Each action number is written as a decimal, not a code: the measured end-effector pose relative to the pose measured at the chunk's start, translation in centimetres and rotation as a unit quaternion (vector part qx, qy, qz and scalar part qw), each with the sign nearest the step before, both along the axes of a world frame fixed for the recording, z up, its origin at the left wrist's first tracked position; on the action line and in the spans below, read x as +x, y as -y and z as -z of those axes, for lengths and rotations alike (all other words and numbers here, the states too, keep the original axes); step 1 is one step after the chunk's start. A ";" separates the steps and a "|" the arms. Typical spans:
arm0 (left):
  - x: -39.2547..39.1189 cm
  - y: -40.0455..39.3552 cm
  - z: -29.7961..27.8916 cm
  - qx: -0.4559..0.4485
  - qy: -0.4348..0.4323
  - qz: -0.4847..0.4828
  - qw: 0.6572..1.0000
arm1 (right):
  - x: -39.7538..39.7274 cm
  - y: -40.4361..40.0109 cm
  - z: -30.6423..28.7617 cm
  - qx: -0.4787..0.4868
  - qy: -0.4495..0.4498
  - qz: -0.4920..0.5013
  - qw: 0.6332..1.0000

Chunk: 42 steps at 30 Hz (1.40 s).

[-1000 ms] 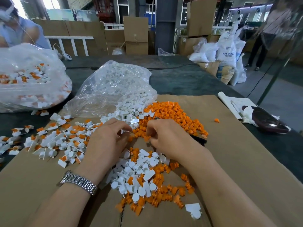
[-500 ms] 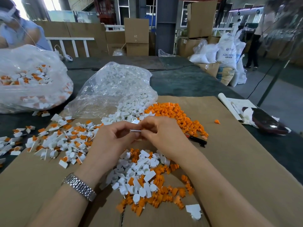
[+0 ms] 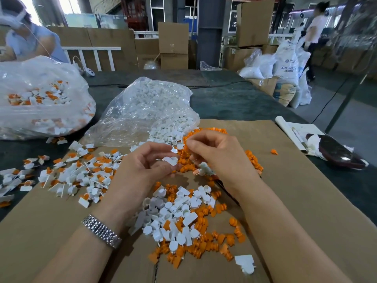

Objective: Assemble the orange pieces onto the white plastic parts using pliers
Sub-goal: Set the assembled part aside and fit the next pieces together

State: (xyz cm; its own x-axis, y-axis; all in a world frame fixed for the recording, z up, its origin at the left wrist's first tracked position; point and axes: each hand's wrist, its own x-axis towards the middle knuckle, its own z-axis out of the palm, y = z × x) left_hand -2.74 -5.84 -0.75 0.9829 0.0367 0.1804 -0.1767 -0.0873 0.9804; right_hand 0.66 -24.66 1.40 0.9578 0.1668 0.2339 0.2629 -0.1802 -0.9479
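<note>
1. Left hand (image 3: pixel 142 166), centre of frame, raised above the cardboard sheet (image 3: pixel 295 201); fingers curled, holding a white plastic part (image 3: pixel 171 160) between thumb and fingertips. A metal watch (image 3: pixel 101 230) is on that wrist.
2. Right hand (image 3: pixel 218 158), just right of centre; thumb and forefinger pinched together at its upper left, close to the left thumb tip (what sits in the pinch is too small to tell). Lower fingers curl around a blurred pale piece with an orange bit (image 3: pixel 203 168).
3. Orange pieces (image 3: pixel 206 139): heap directly behind and under both hands, centre of frame.
4. Mixed pile of loose white and orange parts (image 3: pixel 183 217), lower centre, between the two forearms.
5. Assembled white-with-orange parts (image 3: pixel 71 172) scattered left of centre on the cardboard and onto the dark table (image 3: pixel 234 103).
6. Clear bag of white parts (image 3: pixel 146 107), upper centre, mouth spilling toward the orange heap.
7. Second clear bag (image 3: pixel 40 101), upper left, holding white-and-orange parts.
8. Pliers: a dark shape under the right wrist, cannot tell if that's them.
9. Right edge: rolled paper (image 3: pixel 289 133) and a dark glossy object (image 3: pixel 334 154) on the table.
10. Another person (image 3: pixel 30 41) in the top left corner, behind the second bag.
</note>
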 end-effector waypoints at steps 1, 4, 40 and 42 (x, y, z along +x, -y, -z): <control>0.0 0.0 0.0 0.013 0.008 -0.002 1.000 | -0.1 0.0 -0.1 0.014 -0.011 -0.014 1.000; 0.1 0.1 0.1 0.025 0.020 -0.001 0.999 | -0.3 -0.4 -0.1 0.001 -0.015 -0.054 0.998; 0.7 -0.9 0.3 -0.224 -0.068 0.002 0.972 | -1.2 -2.2 0.6 -0.154 0.121 -0.003 0.981; 0.7 -1.0 0.1 -0.240 -0.083 0.002 0.967 | -1.2 -2.0 0.6 -0.144 0.115 -0.026 0.983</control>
